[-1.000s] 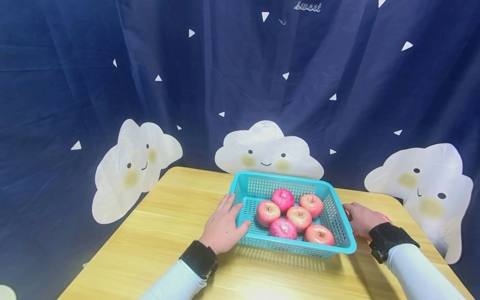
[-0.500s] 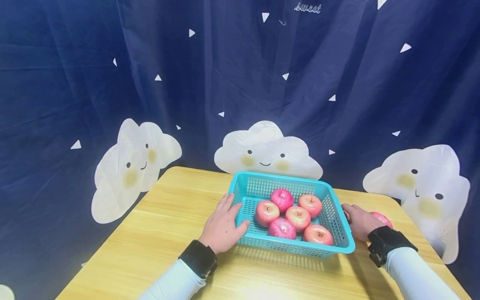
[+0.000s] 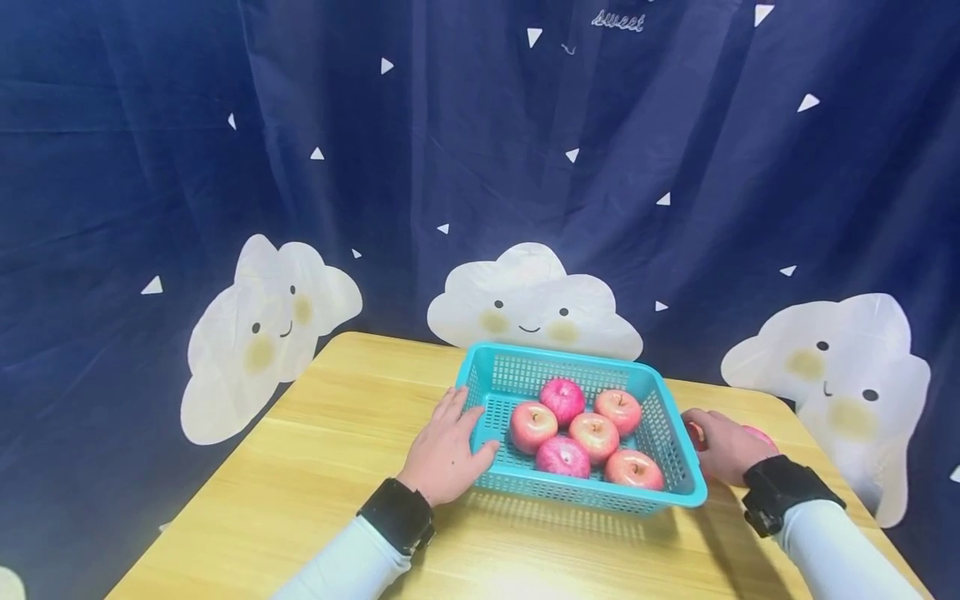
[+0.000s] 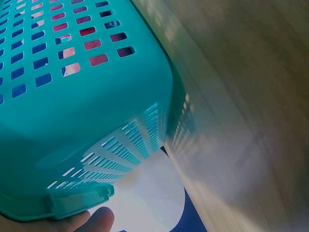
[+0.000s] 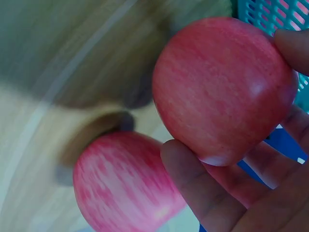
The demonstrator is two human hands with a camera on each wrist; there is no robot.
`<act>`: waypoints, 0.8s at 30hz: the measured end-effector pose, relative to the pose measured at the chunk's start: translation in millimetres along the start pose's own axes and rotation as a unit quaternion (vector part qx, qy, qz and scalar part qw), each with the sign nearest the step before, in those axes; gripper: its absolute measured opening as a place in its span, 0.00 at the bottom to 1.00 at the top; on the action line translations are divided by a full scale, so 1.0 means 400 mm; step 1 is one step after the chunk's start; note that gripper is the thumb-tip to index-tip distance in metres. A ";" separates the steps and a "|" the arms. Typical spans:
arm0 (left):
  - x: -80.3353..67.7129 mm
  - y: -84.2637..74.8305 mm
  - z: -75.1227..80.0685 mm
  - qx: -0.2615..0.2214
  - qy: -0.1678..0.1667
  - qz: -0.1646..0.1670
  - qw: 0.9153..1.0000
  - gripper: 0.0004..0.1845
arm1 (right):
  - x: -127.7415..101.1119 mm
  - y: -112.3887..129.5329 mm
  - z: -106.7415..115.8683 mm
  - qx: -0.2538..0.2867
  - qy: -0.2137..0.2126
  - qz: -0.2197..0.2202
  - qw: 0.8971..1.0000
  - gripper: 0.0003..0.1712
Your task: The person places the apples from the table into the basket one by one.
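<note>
A teal plastic basket stands on the wooden table with several red apples inside. My left hand rests against the basket's left wall, fingers along the rim and thumb on the near corner. Just right of the basket, my right hand grips a red apple with curled fingers and thumb. A second red apple lies on the table right beside it, seen partly behind the hand as the apple in the head view.
A dark blue curtain with white cloud faces hangs close behind the table. The table's right edge lies near my right forearm. Bare wood stretches to the left and in front of the basket.
The view has shifted slightly; my right hand has moved a little, with the apple beside it more hidden. My left hand stays on the basket.
</note>
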State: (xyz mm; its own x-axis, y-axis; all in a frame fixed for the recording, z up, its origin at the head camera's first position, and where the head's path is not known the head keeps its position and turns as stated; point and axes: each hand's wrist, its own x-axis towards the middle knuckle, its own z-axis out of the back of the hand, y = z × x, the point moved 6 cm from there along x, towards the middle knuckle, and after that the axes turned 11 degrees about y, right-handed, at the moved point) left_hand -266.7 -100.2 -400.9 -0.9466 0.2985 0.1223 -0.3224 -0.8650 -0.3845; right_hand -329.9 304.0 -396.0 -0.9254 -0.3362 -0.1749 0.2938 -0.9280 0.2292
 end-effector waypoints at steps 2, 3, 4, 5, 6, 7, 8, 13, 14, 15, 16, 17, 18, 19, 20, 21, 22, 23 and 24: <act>-0.001 0.001 -0.001 -0.001 0.000 0.000 1.000 0.34 | -0.004 0.000 0.011 -0.001 -0.002 0.001 1.000 0.24; -0.001 0.001 -0.001 -0.001 -0.001 -0.001 1.000 0.34 | -0.005 0.000 0.016 -0.002 -0.003 0.002 1.000 0.24; -0.001 0.001 0.000 -0.001 -0.001 -0.002 1.000 0.34 | -0.007 0.000 0.022 0.001 -0.002 0.003 1.000 0.24; -0.001 0.000 0.001 -0.002 -0.001 -0.002 1.000 0.34 | -0.007 -0.001 0.027 0.005 0.000 0.004 1.000 0.25; -0.001 0.000 0.001 -0.002 -0.002 -0.003 1.000 0.34 | -0.007 -0.002 0.033 0.008 0.002 0.003 1.000 0.27; -0.001 0.000 0.002 -0.002 -0.002 -0.004 1.000 0.34 | -0.007 0.000 0.041 0.011 0.006 0.001 1.000 0.28; -0.001 0.000 0.003 -0.002 -0.002 -0.004 1.000 0.34 | -0.007 0.002 0.049 0.012 0.009 -0.002 1.000 0.29; -0.002 -0.001 0.001 -0.003 -0.002 -0.004 1.000 0.34 | -0.006 0.019 0.096 0.003 0.014 -0.008 1.000 0.31; -0.002 -0.001 -0.001 -0.004 -0.003 -0.005 1.000 0.33 | -0.006 0.024 0.106 -0.004 0.011 -0.005 1.000 0.31; -0.002 -0.001 -0.002 -0.005 -0.004 -0.006 1.000 0.33 | -0.006 0.027 0.114 -0.012 0.007 -0.006 1.000 0.31; -0.002 -0.001 -0.002 -0.006 -0.004 -0.006 1.000 0.33 | -0.006 0.030 0.123 -0.016 0.005 -0.007 1.000 0.31; -0.003 -0.001 -0.003 -0.006 -0.004 -0.007 1.000 0.33 | -0.006 0.035 0.131 -0.022 0.002 -0.006 1.000 0.31; -0.003 -0.001 -0.004 -0.006 -0.002 -0.007 1.000 0.33 | -0.005 0.040 0.139 -0.028 -0.003 -0.004 1.000 0.31; -0.004 -0.001 -0.004 -0.007 -0.002 -0.007 1.000 0.33 | -0.004 0.046 0.147 -0.033 -0.005 -0.002 0.999 0.30; -0.004 0.000 -0.004 -0.008 -0.002 -0.007 1.000 0.33 | -0.002 0.052 0.154 -0.037 -0.007 -0.001 0.999 0.30; -0.004 0.000 -0.004 -0.009 -0.002 -0.006 1.000 0.33 | 0.001 0.059 0.160 -0.037 -0.008 0.000 0.999 0.30; -0.004 0.000 -0.003 -0.009 -0.002 -0.006 1.000 0.33 | 0.005 0.066 0.167 -0.036 -0.008 0.002 0.999 0.29; -0.003 0.001 -0.003 -0.010 -0.003 -0.006 1.000 0.33 | 0.008 0.074 0.173 -0.038 -0.008 0.002 0.999 0.30; -0.003 0.001 -0.002 -0.010 -0.003 -0.005 1.000 0.33 | 0.013 0.082 0.180 -0.040 -0.007 0.002 0.999 0.30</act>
State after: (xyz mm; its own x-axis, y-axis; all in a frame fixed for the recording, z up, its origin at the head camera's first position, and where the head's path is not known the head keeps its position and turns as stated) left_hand -265.7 -100.5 -402.0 -0.9431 0.3048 0.1327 -0.3323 -0.8535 -0.4014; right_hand -342.1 283.4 -320.5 -0.9272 -0.3388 -0.1598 0.3157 -0.9364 0.1532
